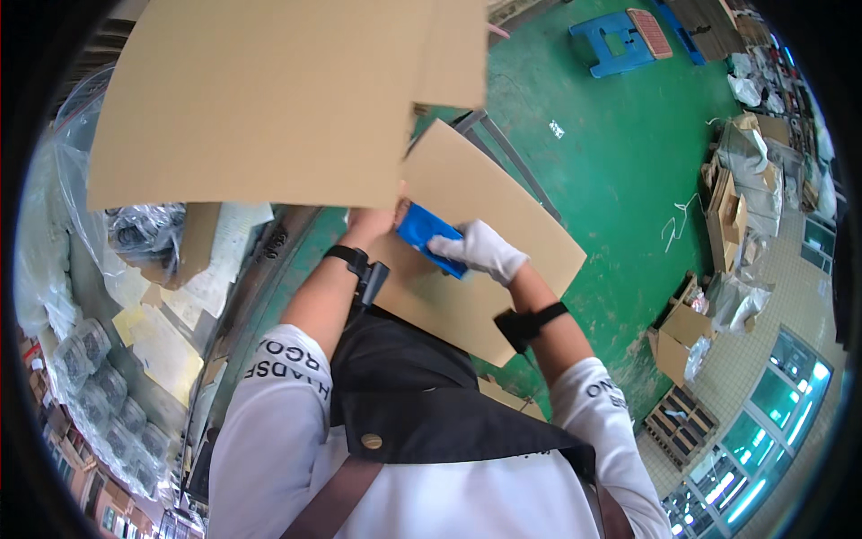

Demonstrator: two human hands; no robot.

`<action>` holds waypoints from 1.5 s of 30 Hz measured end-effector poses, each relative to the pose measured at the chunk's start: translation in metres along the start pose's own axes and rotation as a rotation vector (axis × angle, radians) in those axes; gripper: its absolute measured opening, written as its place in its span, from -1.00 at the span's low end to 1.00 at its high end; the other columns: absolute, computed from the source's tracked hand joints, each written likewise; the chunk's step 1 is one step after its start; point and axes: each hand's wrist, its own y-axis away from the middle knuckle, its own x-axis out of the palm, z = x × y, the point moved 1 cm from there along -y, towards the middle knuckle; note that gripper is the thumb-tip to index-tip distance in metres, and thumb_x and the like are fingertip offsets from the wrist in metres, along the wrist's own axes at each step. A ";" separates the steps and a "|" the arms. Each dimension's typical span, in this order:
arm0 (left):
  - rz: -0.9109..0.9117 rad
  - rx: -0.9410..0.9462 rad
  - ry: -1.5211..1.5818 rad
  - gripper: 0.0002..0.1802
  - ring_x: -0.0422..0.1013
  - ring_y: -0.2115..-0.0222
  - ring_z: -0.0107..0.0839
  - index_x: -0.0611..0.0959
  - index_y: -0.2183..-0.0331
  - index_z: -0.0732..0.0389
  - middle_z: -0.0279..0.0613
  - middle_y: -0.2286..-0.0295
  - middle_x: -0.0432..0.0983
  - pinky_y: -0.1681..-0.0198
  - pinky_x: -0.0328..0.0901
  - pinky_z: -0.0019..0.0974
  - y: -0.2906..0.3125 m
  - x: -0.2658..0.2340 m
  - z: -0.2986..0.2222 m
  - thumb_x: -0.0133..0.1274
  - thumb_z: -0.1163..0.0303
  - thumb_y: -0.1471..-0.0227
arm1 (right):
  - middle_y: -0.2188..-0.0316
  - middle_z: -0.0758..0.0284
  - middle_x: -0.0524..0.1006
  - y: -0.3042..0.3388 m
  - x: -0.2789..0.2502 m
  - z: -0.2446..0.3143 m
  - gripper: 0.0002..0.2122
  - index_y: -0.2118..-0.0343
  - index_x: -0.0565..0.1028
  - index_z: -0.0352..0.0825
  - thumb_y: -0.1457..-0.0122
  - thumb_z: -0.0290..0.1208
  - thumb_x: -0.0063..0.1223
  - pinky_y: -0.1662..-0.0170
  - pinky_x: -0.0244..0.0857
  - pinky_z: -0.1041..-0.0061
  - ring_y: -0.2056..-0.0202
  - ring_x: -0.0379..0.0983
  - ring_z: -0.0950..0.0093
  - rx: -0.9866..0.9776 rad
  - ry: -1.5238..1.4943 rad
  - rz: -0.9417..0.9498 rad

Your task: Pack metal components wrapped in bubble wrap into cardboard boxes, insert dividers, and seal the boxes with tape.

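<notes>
My right hand (pixel 485 251), in a white glove, is closed around a blue block-shaped object (pixel 433 241), with the thumb lying on its upper face. What kind of object it is, I cannot make out. Beneath it lies a broad brown cardboard panel (pixel 512 225), tilted in front of my body. My left hand (pixel 371 225) reaches up beside the blue object's far end. A large raised cardboard sheet (pixel 260 99) covers most of that hand, so its fingers and their grip are hidden. Black straps with small devices sit on both wrists.
A blue step stool (pixel 615 45) stands on the green floor at the far right. Cardboard boxes (pixel 687 332) and bags line the right wall, near a wooden pallet (pixel 680 422). On the left, a table holds papers (pixel 166 346) and plastic-wrapped goods (pixel 99 377). A metal frame (pixel 512 157) runs behind the panel.
</notes>
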 end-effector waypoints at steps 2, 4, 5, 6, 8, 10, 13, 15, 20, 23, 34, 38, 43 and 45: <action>-0.150 -0.008 -0.187 -0.22 0.41 0.06 0.02 0.44 -0.03 0.27 0.16 0.10 0.48 0.00 0.28 -0.05 -0.024 0.005 0.055 -0.26 -0.26 -0.15 | 0.52 0.27 0.56 -0.005 0.004 0.008 -0.48 0.29 0.58 -0.50 -0.02 0.01 0.22 0.41 0.38 0.48 0.53 0.49 0.52 -0.001 -0.065 0.077; -0.167 -0.128 -0.284 -0.14 0.22 -0.12 0.06 0.14 -0.20 0.35 0.25 -0.08 0.28 -0.16 0.12 -0.02 -0.003 0.012 0.015 -0.33 -0.22 -0.18 | 0.53 0.28 0.56 0.011 -0.008 -0.015 -0.50 0.30 0.58 -0.50 -0.04 -0.01 0.21 0.42 0.37 0.50 0.54 0.48 0.53 0.012 -0.142 0.084; -0.422 -0.004 -0.524 -0.17 0.08 -0.20 0.01 0.06 -0.23 0.32 0.21 -0.16 0.12 -0.22 0.02 -0.01 -0.004 0.036 0.015 -0.34 -0.16 -0.21 | 0.54 0.29 0.55 0.021 -0.013 -0.028 -0.52 0.30 0.58 -0.49 -0.06 -0.03 0.20 0.44 0.37 0.51 0.55 0.48 0.54 0.025 -0.216 0.090; -0.693 0.111 -0.765 -0.19 -0.05 -0.27 -0.05 -0.03 -0.26 0.30 0.16 -0.25 -0.04 -0.28 -0.09 -0.01 0.002 0.054 0.018 -0.35 -0.10 -0.23 | 0.54 0.29 0.55 0.034 -0.015 -0.042 -0.52 0.30 0.58 -0.49 -0.06 -0.03 0.20 0.44 0.37 0.51 0.55 0.48 0.54 0.007 -0.214 0.101; -0.670 0.128 -0.779 -0.23 -0.28 -0.33 -0.13 -0.04 -0.28 0.27 0.00 -0.31 -0.31 -0.32 -0.28 0.02 0.027 0.103 0.001 -0.34 -0.03 -0.24 | 0.54 0.30 0.55 0.070 -0.031 -0.092 -0.52 0.31 0.58 -0.50 -0.07 -0.04 0.19 0.46 0.36 0.53 0.55 0.48 0.55 0.026 0.033 0.044; -0.388 0.288 -0.948 -0.22 -0.29 -0.33 -0.14 -0.04 -0.28 0.25 -0.06 -0.31 -0.27 -0.33 -0.33 0.01 0.053 0.165 -0.017 -0.33 -0.03 -0.24 | 0.59 0.23 0.56 0.118 -0.045 -0.156 -0.49 0.43 0.58 -0.51 -0.01 0.03 0.16 0.42 0.36 0.49 0.56 0.49 0.47 0.020 -0.143 -0.002; -0.307 0.368 -0.992 -0.23 -0.31 -0.33 -0.18 -0.02 -0.29 0.19 -0.13 -0.32 -0.26 -0.33 -0.38 -0.01 0.096 0.271 -0.037 -0.31 -0.04 -0.22 | 0.59 0.26 0.56 0.191 -0.070 -0.245 -0.51 0.41 0.59 -0.50 -0.03 0.00 0.15 0.43 0.36 0.52 0.58 0.49 0.47 0.180 -0.072 0.004; -0.106 0.794 -0.999 -0.22 -0.32 -0.33 -0.22 0.01 -0.29 0.14 -0.15 -0.32 -0.28 -0.34 -0.40 -0.03 0.122 0.336 -0.034 -0.27 -0.06 -0.20 | 0.58 0.26 0.57 0.236 -0.085 -0.297 -0.51 0.40 0.59 -0.49 -0.02 0.01 0.15 0.44 0.37 0.51 0.58 0.50 0.47 0.241 -0.113 0.026; 0.305 0.875 -0.990 -0.27 -0.13 -0.30 -0.21 0.15 -0.26 0.14 -0.18 -0.28 -0.02 -0.34 -0.35 -0.09 0.139 0.360 -0.053 -0.20 -0.02 -0.17 | 0.62 0.18 0.57 0.231 -0.080 -0.376 -0.45 0.43 0.60 -0.47 0.03 0.10 0.11 0.40 0.41 0.41 0.54 0.56 0.39 0.249 0.021 -0.063; 0.289 1.057 -1.509 -0.30 -0.08 -0.29 -0.23 0.22 -0.24 0.14 -0.20 -0.26 0.05 -0.34 -0.34 0.00 0.151 0.403 -0.032 -0.16 0.02 -0.16 | 0.49 -0.05 0.56 0.176 -0.054 -0.352 -0.45 0.43 0.59 -0.48 0.06 0.08 0.04 0.25 0.41 0.27 0.39 0.57 0.12 0.256 0.253 -0.146; 0.655 0.338 -0.779 -0.74 0.50 0.15 -0.22 0.69 0.29 0.17 -0.05 0.20 0.59 0.07 0.31 -0.06 0.127 0.436 -0.061 0.04 0.31 0.03 | 0.30 -0.07 0.55 0.221 -0.025 -0.329 -0.48 0.16 0.49 -0.45 -0.18 0.04 -0.14 0.15 0.37 0.16 0.22 0.52 0.04 0.282 0.087 -0.543; 0.953 -0.175 0.890 -0.65 0.35 0.12 -0.53 0.49 0.02 0.07 -0.39 0.18 0.48 0.00 0.24 -0.31 0.200 0.359 -0.126 0.04 0.33 -0.14 | 0.29 -0.05 0.55 0.246 -0.016 -0.319 -0.56 0.04 0.42 -0.49 -0.27 -0.15 -0.17 0.10 0.38 0.26 0.25 0.52 0.05 -0.199 -0.535 -0.784; 0.329 0.329 0.577 -0.51 0.37 0.09 -0.47 0.46 -0.04 0.24 -0.29 0.06 0.46 -0.03 0.25 -0.32 0.269 0.181 -0.047 0.13 0.29 -0.11 | -0.06 0.00 0.33 0.263 0.010 -0.195 -0.59 0.00 0.42 -0.41 -0.05 -0.45 0.10 -0.12 0.21 0.32 -0.08 0.32 0.15 -0.872 0.328 -0.425; -0.216 0.147 0.374 -0.56 0.43 0.17 -0.46 0.59 0.12 0.24 -0.27 0.22 0.55 0.05 0.31 -0.34 0.318 0.119 -0.018 0.22 0.18 -0.02 | 0.08 0.05 0.46 0.247 0.015 -0.195 -0.67 0.09 0.48 -0.43 -0.07 -0.44 0.09 -0.03 0.30 0.31 0.03 0.42 0.15 -0.782 0.116 -0.232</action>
